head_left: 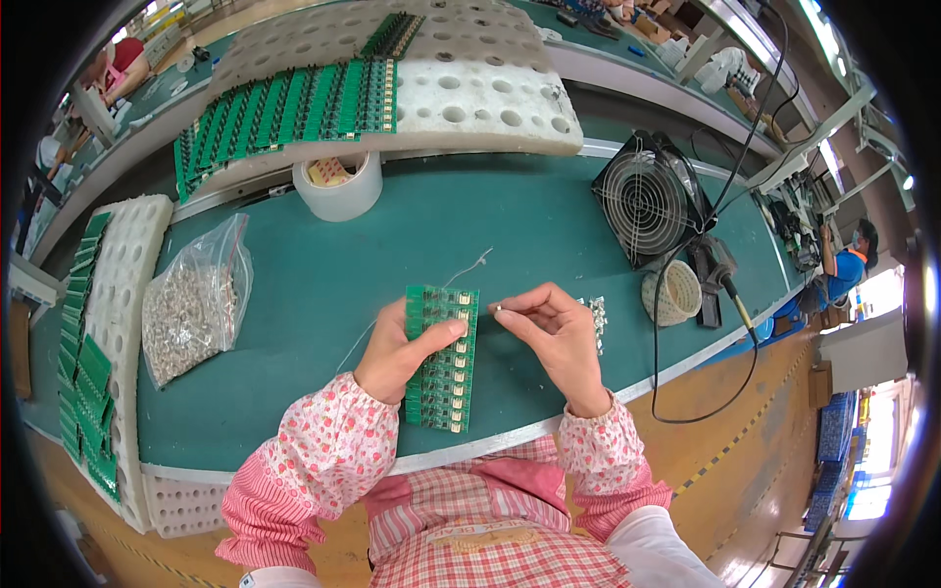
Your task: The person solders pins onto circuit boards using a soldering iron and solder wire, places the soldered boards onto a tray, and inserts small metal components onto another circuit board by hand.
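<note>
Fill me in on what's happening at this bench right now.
A person seated at a green bench steadies a strip of green circuit boards flat with the left hand. The right hand pinches a tiny component at the strip's upper right edge. A small pile of similar parts lies behind that hand, and a clear bag of parts sits to the left.

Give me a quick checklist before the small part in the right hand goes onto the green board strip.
1. Left hand steadies the green board strip: ok, thumb pressed on it.
2. Right hand has a small part pinched in its fingertips: ok.
3. Part's orientation: cannot tell, too small.
4. Strip lies flat on the green bench mat: ok.
5. Spare parts near the right hand: ok.
6. Soldering iron away from both hands: ok.
</note>
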### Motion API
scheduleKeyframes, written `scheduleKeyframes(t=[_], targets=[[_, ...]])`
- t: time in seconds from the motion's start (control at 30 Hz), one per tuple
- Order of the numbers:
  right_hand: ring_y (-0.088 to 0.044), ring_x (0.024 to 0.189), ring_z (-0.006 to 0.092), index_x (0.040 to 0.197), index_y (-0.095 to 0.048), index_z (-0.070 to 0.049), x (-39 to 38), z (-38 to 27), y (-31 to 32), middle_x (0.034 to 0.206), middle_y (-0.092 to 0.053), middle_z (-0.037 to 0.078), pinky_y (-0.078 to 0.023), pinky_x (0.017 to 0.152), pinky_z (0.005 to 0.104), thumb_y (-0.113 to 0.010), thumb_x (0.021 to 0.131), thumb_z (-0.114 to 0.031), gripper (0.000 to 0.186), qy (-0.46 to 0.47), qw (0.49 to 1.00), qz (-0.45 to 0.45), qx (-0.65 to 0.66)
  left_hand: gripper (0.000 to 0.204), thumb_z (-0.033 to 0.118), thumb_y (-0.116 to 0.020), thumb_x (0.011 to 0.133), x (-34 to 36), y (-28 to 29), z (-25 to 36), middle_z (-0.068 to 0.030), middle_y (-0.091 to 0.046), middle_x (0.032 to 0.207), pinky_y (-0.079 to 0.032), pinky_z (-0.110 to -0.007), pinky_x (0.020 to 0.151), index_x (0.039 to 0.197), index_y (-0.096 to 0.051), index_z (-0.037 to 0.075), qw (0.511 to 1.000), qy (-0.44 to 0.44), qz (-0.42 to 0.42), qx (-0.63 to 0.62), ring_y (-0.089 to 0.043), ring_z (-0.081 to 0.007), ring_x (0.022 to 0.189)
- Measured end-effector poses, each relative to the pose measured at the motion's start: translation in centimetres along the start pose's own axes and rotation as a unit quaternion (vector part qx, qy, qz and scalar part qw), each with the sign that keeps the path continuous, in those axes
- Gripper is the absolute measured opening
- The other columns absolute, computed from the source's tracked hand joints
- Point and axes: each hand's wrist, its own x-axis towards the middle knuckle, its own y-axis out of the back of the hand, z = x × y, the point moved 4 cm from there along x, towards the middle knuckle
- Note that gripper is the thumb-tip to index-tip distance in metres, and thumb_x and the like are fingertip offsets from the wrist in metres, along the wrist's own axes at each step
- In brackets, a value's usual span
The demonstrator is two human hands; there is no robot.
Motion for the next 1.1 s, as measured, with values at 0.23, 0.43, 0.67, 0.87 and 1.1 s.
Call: scheduleKeyframes(t=[0.23,0.43,0.67,0.87,1.1], targets=[[-0.060,0.087,0.0121,0.091,-0.059,0.000,-0.2,0.8,-1.3,0.098,-0.064,0.008,-0.050,0.075,0.0255,-0.064,0.088,-0.010,0.012,-0.105,0.976,-0.032,0.188,0.021,0.014,-0.068,0.083,0.4,0.0,0.1,-0.0023,-0.062,0.083,-0.048,-0.025,0.065,0.098,-0.060,0.002,0.990,-0.089,0.002,0.110,-0.058,-0.0084,0.074],[-0.059,0.085,0.0111,0.094,-0.058,-0.001,0.0,1.4,-2.1,0.094,-0.061,0.005,-0.049,0.071,0.0256,-0.060,0.090,-0.013,0.013,-0.150,0.960,-0.055,0.229,0.018,0.012,-0.069,0.082,0.4,-0.4,0.7,-0.0016,-0.061,0.082,-0.047,-0.024,0.065,0.093,-0.060,0.002,0.963,-0.166,-0.001,0.214,-0.058,-0.0078,0.074],[-0.058,0.083,0.0098,0.095,-0.055,0.000,-0.4,1.6,-2.0,0.092,-0.061,0.005,-0.049,0.072,0.0239,-0.063,0.090,-0.017,0.020,-0.118,0.967,-0.043,0.221,0.015,0.009,-0.069,0.081,0.2,-0.9,0.7,-0.0008,-0.062,0.077,-0.048,-0.024,0.063,0.090,-0.059,0.002,0.954,-0.164,0.026,0.248,-0.057,-0.0073,0.069],[-0.058,0.083,0.0120,0.095,-0.053,-0.001,-0.2,1.4,-2.1,0.091,-0.060,0.006,-0.048,0.076,0.0263,-0.060,0.091,-0.015,0.017,-0.137,0.964,-0.070,0.217,0.015,0.007,-0.068,0.080,-0.3,-1.1,1.0,-0.0016,-0.062,0.076,-0.048,-0.025,0.063,0.089,-0.058,0.002,0.948,-0.166,0.040,0.269,-0.058,-0.0071,0.069],[-0.056,0.083,0.0112,0.095,-0.052,-0.001,-0.3,2.0,-2.0,0.090,-0.059,0.006,-0.046,0.076,0.0259,-0.059,0.092,-0.015,0.016,-0.106,0.973,-0.051,0.199,0.016,0.007,-0.068,0.080,-0.4,-1.8,1.7,-0.0024,-0.063,0.076,-0.049,-0.025,0.063,0.091,-0.058,0.001,0.941,-0.170,0.021,0.292,-0.059,-0.0077,0.069]])
